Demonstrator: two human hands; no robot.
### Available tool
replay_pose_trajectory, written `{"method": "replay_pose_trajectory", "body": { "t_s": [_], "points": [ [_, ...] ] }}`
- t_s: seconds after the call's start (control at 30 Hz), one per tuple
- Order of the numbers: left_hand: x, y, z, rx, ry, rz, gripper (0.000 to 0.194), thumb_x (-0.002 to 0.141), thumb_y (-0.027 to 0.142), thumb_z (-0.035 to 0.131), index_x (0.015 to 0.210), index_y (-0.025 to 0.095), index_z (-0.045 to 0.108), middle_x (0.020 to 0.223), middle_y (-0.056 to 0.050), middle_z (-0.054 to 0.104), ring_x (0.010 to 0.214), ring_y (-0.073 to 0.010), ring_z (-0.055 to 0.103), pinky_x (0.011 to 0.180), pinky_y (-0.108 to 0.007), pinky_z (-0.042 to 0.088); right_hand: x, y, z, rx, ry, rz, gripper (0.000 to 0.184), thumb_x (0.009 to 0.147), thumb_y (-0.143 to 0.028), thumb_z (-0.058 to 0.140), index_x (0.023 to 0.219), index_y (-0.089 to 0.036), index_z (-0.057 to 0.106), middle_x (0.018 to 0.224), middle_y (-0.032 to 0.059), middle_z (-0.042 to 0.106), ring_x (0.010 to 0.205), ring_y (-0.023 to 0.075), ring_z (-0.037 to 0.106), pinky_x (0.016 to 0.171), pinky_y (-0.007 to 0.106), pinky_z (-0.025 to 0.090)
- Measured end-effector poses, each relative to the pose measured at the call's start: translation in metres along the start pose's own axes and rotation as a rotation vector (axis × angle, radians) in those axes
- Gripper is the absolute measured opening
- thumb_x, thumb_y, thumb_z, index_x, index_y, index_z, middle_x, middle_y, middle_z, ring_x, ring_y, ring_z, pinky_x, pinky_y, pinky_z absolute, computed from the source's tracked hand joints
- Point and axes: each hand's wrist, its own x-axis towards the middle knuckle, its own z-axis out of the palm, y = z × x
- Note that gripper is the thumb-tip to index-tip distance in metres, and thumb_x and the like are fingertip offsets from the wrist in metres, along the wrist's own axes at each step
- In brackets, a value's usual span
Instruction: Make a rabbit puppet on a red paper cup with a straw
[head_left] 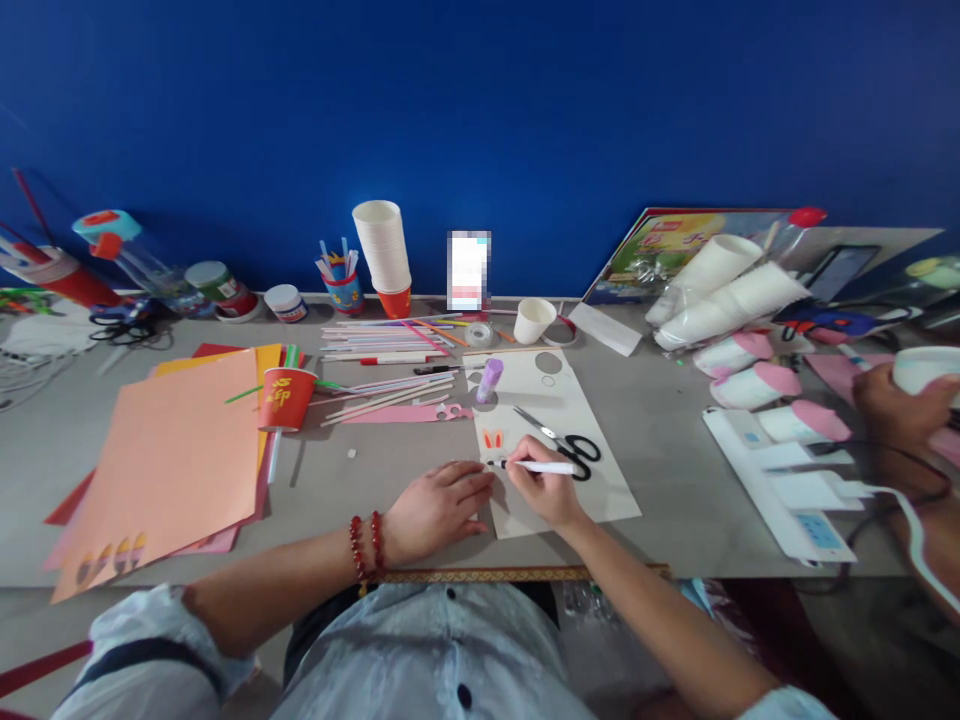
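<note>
My right hand (546, 492) is closed around a white marker (551, 467), its dark tip at the left edge of a white paper sheet (600, 492). Flat beside it, my left hand (442, 510) rests with fingers stretched out, the fingertips on the sheet's left edge. Just above the marker tip lie two small orange-and-white ear-shaped cutouts (493, 440). Black-handled scissors (581, 453) lie on the sheet to the right, partly behind my right hand. A purple glue stick (490, 381) stands near the sheet's upper left. Holes are cut in the sheet's top part.
Left are stacked coloured papers (187, 430) and a red paper cup (286, 400). Straws and sticks (390, 345) lie behind my left hand. Tall stacked white cups (382, 245) stand at the back. A power strip (780, 490) lies right, near another person's hand (889, 405) holding a white cup (926, 372).
</note>
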Motion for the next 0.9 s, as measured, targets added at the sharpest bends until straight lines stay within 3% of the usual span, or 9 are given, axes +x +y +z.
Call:
{"method": "replay_pose_trajectory", "body": {
  "t_s": [0.9],
  "points": [
    [0.0012,0.0001,-0.0031,-0.001,-0.012,0.005,0.042,0.098,0.043,0.048,0.125,0.013,0.060,0.135,-0.011,0.060,0.129,-0.0268,0.051,0.107,-0.041,0.047,0.0006,0.0004,0.0000,-0.008,0.007,0.033,0.018,0.083,-0.019,0.053,0.067,-0.022,0.047,0.053,-0.0055,0.045,0.046,0.0108,0.039,0.045,0.024,0.030]
  ]
}}
